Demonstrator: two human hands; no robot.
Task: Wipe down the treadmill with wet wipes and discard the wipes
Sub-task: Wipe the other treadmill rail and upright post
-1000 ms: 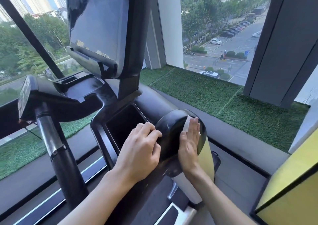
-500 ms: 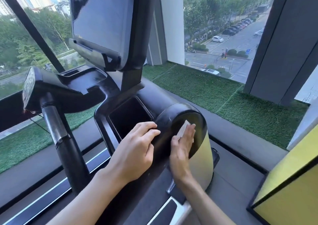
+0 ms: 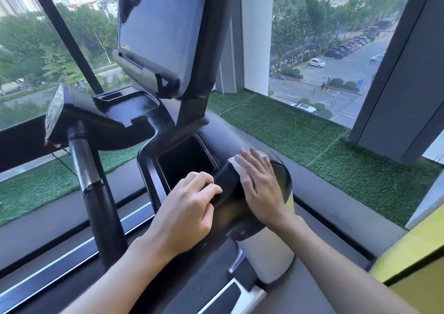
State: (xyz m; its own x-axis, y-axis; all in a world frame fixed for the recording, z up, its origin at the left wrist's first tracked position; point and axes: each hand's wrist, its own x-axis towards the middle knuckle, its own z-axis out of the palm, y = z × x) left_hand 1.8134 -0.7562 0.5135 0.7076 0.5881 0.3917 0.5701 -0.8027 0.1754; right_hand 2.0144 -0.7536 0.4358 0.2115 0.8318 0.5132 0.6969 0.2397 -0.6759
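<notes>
The black treadmill console fills the middle of the head view, with a dark screen above and a square storage pocket below. My right hand lies flat with straight fingers on the rounded black end of the console arm, pressing a white wet wipe against it. The wipe's edge shows past my fingertips. My left hand rests on the same arm beside the pocket, fingers curled over its edge.
A black handlebar post rises at the left. Green artificial turf lines the window ledge ahead. A yellow panel stands at the lower right, a grey pillar at the upper right. The treadmill's side rail runs below.
My right hand has slid the wipe from the arm's end face up onto its top. The left hand has stayed by the pocket.
</notes>
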